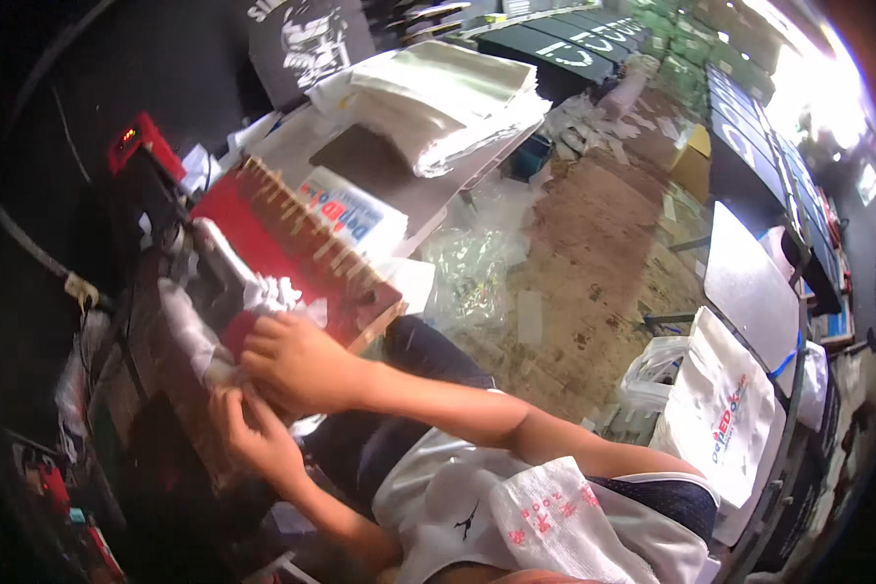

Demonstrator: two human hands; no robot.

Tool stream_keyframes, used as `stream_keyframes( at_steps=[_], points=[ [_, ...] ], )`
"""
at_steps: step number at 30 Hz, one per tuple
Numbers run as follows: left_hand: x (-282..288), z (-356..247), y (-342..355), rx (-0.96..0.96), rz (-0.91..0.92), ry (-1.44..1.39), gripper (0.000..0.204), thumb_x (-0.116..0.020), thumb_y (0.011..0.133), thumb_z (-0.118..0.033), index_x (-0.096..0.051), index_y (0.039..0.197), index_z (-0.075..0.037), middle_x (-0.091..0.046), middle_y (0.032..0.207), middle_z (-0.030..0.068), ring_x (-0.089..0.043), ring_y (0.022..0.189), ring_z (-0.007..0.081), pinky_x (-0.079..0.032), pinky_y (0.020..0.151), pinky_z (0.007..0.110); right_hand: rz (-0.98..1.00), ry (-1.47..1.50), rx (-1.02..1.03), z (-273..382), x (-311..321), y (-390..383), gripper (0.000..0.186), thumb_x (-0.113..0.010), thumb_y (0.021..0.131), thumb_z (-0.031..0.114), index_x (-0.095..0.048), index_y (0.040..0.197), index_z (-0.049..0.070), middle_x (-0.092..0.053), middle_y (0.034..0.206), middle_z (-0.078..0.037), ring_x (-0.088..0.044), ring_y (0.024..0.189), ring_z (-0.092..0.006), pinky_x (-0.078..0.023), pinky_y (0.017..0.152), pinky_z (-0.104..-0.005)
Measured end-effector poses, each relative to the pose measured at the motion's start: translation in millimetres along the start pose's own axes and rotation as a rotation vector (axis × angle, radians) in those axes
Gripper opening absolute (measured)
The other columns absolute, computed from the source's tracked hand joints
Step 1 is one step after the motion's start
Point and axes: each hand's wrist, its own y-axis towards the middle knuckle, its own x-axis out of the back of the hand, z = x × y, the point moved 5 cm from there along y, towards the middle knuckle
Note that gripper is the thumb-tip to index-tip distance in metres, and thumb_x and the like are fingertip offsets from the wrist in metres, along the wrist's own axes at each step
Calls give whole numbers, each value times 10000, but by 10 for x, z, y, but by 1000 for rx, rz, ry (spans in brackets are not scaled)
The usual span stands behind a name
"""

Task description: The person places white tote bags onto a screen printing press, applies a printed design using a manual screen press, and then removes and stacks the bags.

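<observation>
My right hand is closed, its fingers curled down beside a pale wrapped roll-like piece and a dark red patch of material. Just below it, my left hand has its fingertips pinched together at the end of that pale piece. Whatever sits between the fingers of either hand is too small and blurred to name. Crumpled white material bunches above my right hand. Alongside it stands a red surface edged by a row of pale wooden pegs.
A printed white cloth bag lies beyond the pegs, near a tall stack of white cloth on a table. A red device with a display stands at left. Clear plastic covers some floor. Another printed bag rests at right.
</observation>
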Motion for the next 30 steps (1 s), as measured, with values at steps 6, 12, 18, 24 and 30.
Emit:
stream_keyframes(
  at_steps=[6, 12, 18, 24, 30],
  points=[
    [44, -16, 11, 62, 15, -27, 180, -630, 1081, -75, -660, 1021, 92, -698, 1064, 233, -645, 1116, 431, -485, 1079, 523, -38, 57, -33, 40, -59, -5, 226, -759, 840, 265, -623, 906, 96, -599, 936, -53, -559, 949, -275, -459, 840, -416],
    [51, -14, -4, 49, 25, -10, 190, -618, 1086, -89, -670, 1083, 94, -703, 1130, 248, -661, 1103, 433, -500, 1048, 505, 0, 66, -37, 40, -19, 9, 209, -749, 861, 252, -637, 924, 87, -618, 961, -62, -563, 959, -277, -460, 860, -415],
    [3, -35, -20, 49, -30, -23, 172, -645, 1071, -81, -674, 1034, 84, -720, 1124, 243, -660, 1089, 437, -500, 1044, 512, 100, 66, -34, -32, 9, 42, 206, -745, 866, 261, -655, 924, 85, -637, 963, -65, -569, 965, -280, -460, 877, -423],
    [83, 38, -67, 116, 56, 27, 273, -631, 1091, -121, -694, 1219, 111, -709, 1320, 275, -655, 1280, 437, -479, 1149, 494, 77, 25, -10, 20, -107, 47, 199, -748, 820, 251, -659, 895, 90, -638, 930, -64, -585, 967, -278, -468, 876, -415],
    [14, 2, -5, 77, 36, 5, 156, -653, 1055, -57, -688, 1107, 86, -719, 1201, 251, -662, 1160, 433, -498, 1054, 494, 65, 11, -31, 16, 19, 83, 198, -764, 828, 222, -643, 912, 90, -612, 919, -74, -598, 971, -288, -468, 853, -429]
  ],
)
